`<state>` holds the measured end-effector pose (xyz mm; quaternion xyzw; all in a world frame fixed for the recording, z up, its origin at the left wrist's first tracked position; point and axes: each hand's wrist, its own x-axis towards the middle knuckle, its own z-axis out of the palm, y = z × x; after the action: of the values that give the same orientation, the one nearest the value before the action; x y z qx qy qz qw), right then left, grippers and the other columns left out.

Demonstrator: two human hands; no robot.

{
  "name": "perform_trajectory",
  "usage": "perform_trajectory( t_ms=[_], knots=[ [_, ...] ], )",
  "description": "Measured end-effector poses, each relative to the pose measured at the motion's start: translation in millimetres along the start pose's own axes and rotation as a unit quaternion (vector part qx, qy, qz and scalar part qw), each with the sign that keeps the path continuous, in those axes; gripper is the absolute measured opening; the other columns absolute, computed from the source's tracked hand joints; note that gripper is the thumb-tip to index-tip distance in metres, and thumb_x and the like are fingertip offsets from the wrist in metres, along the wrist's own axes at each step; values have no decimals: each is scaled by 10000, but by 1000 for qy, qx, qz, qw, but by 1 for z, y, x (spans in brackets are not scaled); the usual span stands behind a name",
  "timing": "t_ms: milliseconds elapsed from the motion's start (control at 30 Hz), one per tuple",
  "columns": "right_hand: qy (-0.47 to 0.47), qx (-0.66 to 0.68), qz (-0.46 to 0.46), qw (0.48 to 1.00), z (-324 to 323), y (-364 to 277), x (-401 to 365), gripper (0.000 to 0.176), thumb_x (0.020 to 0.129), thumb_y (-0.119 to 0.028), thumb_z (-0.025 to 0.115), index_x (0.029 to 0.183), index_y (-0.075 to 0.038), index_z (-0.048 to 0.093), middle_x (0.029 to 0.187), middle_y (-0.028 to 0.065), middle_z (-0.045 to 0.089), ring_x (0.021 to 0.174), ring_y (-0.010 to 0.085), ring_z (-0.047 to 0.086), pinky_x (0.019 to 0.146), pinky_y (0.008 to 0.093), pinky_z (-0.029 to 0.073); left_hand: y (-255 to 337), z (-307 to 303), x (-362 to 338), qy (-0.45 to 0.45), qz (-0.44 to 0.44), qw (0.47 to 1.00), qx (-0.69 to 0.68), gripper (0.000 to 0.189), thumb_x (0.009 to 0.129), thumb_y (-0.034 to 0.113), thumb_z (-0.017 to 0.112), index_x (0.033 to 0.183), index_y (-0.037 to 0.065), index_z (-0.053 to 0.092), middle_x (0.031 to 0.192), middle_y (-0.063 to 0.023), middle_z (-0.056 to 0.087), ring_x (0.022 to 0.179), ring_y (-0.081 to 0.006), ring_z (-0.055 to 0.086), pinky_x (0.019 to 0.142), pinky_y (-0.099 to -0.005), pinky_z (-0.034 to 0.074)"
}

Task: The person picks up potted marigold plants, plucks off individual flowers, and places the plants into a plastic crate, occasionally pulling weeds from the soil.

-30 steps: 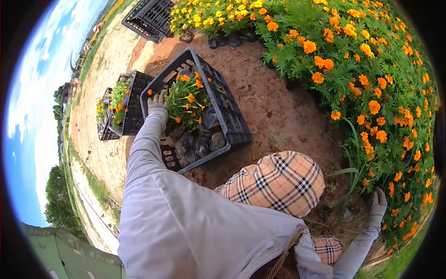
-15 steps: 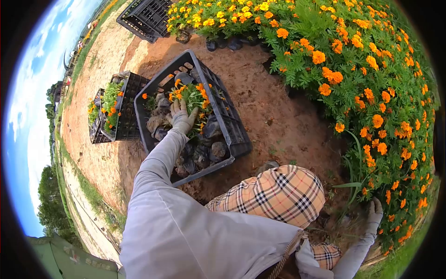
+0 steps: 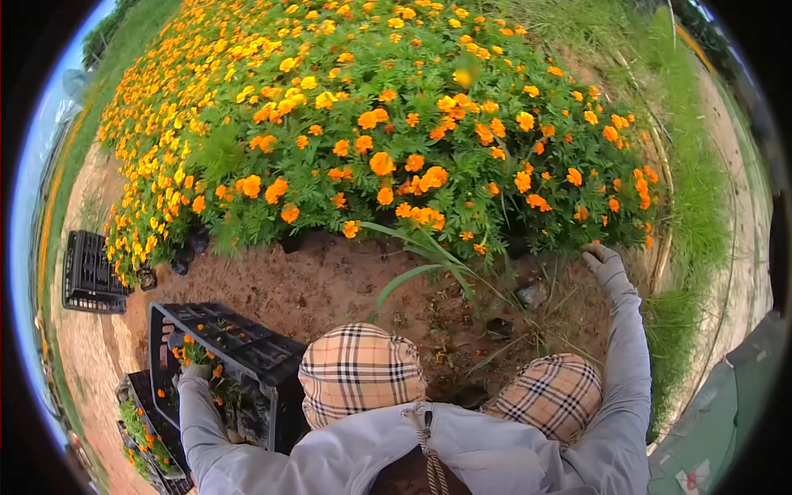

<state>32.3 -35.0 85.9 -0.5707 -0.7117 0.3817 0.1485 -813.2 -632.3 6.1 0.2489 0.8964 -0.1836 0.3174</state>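
Observation:
My left hand [image 3: 195, 373], in a pale glove, reaches into the black crate [image 3: 272, 388] at the lower left. Marigold plants [image 3: 198, 353] with orange flowers show right beside its fingers, which are mostly hidden. On the other side, my right hand [image 3: 605, 262] is gloved too, its fingers partly apart at the lower edge of the flower bed [image 3: 379, 165]. Nothing can be made out in it. Below and left of that hand, a dark pot [image 3: 532, 294] lies on the soil.
Another black crate [image 3: 92, 272] stands at the far left. Crates with potted plants [image 3: 148, 437] sit at the lower left. My knees, in checked fabric [image 3: 363, 371], are in front of the bed. Long grass blades [image 3: 425, 260] stick out over the soil.
The view has swung right, so the flower bed now fills the top and the crate sits lower left. My left hand remains in the crate; my right hand is still by the bed's edge.

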Motion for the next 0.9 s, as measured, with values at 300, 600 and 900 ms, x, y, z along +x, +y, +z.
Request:
perform_trajectory(
  t_ms=[300, 600, 900],
  knots=[
    [226, -16, 224, 948, -17, 211, -86, 304, 799, -289, 614, 997, -60, 652, 919, 114, 660, 910, 215, 621, 786, 324, 479, 484, -190, -260, 35, 487, 831, -267, 131, 872, 86, 528, 906, -16, 604, 817, -57, 621, 700, -98, 556, 633, -235, 462],
    [160, 76, 110, 978, -17, 167, 12, 391, 777, -391, 598, 1018, -89, 658, 1007, 141, 643, 942, 285, 607, 805, 362, 472, 821, 55, -324, 29, 706, 652, 275, 376, 791, 322, 591, 1089, 93, 573, 1002, -153, 612, 956, -312, 582, 842, -393, 456],
    [104, -104, 220, 964, -2, 150, 87, 625, 755, -545, 525, 1187, -94, 551, 1227, 134, 536, 1106, 296, 526, 890, 387, 438, 847, 156, -276, -58, 427, 808, 402, 537, 799, 366, 565, 1217, 36, 501, 1244, -169, 515, 1135, -275, 517, 942, -352, 413]
  ],
)
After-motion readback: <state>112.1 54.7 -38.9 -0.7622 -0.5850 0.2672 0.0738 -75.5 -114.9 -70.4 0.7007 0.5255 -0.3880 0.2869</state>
